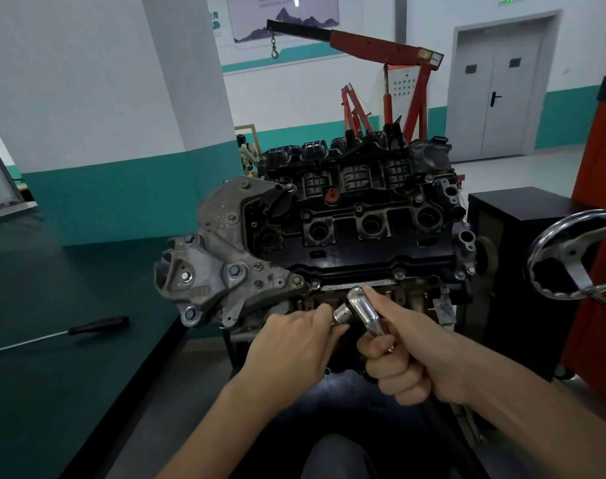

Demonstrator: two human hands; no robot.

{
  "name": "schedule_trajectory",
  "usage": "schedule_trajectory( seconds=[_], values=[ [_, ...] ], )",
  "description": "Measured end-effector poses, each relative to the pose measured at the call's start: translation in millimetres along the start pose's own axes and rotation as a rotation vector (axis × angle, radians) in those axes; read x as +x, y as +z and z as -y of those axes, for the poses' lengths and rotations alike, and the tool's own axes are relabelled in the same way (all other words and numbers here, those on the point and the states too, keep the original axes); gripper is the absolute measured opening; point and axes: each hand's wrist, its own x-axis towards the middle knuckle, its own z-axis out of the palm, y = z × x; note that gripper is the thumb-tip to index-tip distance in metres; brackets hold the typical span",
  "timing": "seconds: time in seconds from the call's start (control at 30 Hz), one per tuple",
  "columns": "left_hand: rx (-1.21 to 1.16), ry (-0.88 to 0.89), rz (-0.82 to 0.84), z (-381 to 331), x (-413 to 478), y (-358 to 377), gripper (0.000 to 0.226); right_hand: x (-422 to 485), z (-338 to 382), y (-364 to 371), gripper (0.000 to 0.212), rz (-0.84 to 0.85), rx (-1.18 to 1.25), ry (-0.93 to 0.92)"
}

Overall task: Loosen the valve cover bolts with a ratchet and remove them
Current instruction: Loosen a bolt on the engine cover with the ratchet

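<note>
**Socket not on a bolt, the cover lies just beyond my hands**

I hold the ratchet point(363, 311) in my right hand point(408, 361). The fingers are curled tight round the handle, and the thumb lies along it. My left hand point(291, 344) comes in from the left, and its finger and thumb pinch the socket point(341, 314) at the head of the tool.

The valve cover point(350, 247) is straight ahead and above both hands, on top of the engine point(225, 267). The long side of the cover runs left to right across my view. The head of the ratchet is just under the near edge of the cover, close to it. I cannot tell if it touches the metal there.

The handle runs from my right fist away from me and a little to the left. The socket sticks out of the head sideways, to the left and toward me. I judge it is not seated on any bolt.

The nearest bolt point(315, 284) sits at the near edge of the cover, toward its left corner, just up and left of the socket. My left hand is the nearer one to it. To reach this bolt, I think the socket must turn to face the cover and go up a little.
</note>
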Motion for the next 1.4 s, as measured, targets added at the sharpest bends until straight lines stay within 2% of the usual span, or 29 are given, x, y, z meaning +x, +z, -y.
schedule_trajectory(
  seconds=[0.1,0.17,0.27,0.33,0.47,0.57,0.67,0.83,0.97,1.1,1.2,1.3,1.4],
  values=[
    [-0.030,-0.024,0.064,0.0,-0.5,-3.0,0.039,-0.3,3.2,0.2,0.063,0.017,-0.032,0.004],
    [-0.185,-0.084,0.071,-2.9,-0.9,-2.4,0.046,-1.9,6.5,-1.9,0.064,0.035,-0.069,-0.004],
    [-0.808,-0.200,0.149,-13.0,-6.9,-3.1,0.033,-7.1,12.2,-8.0,0.064,0.061,-0.192,-0.039],
    [-1.053,-0.231,0.189,-11.7,-5.6,-9.5,0.030,-9.2,13.3,-10.7,0.063,0.104,-0.204,-0.075],
    [-0.908,-0.175,0.218,-2.1,1.8,-15.2,0.035,-6.6,8.5,-12.4,0.054,0.193,-0.105,-0.110],
    [-0.669,-0.107,0.236,1.4,1.5,-15.3,0.032,-5.3,6.3,-16.6,0.053,0.243,-0.080,-0.080],
    [-0.470,-0.041,0.231,7.1,1.7,-15.9,0.044,-5.7,7.0,-18.5,0.053,0.287,-0.049,-0.021],
    [-0.368,-0.034,0.206,6.1,4.6,-17.7,0.051,-8.5,11.3,-16.3,0.053,0.332,0.015,0.011],
    [-0.379,-0.095,0.162,4.2,5.6,-10.9,0.044,-5.8,4.2,-9.0,0.054,0.283,0.121,-0.012],
    [-0.290,-0.111,0.186,-1.2,-1.5,0.6,0.047,-2.5,-9.7,-6.7,0.056,0.220,0.148,0.035],
    [-0.438,-0.145,0.236,-5.5,-8.0,5.1,0.048,-1.2,-10.8,-13.3,0.056,0.306,0.088,0.102],
    [-0.697,-0.199,0.256,-8.0,-7.6,3.9,0.037,-2.1,-4.6,-18.7,0.055,0.377,0.049,0.121],
    [-0.629,-0.192,0.190,-5.8,-1.9,7.1,0.038,-3.4,-0.7,-15.8,0.056,0.298,0.054,0.079]
  ],
)
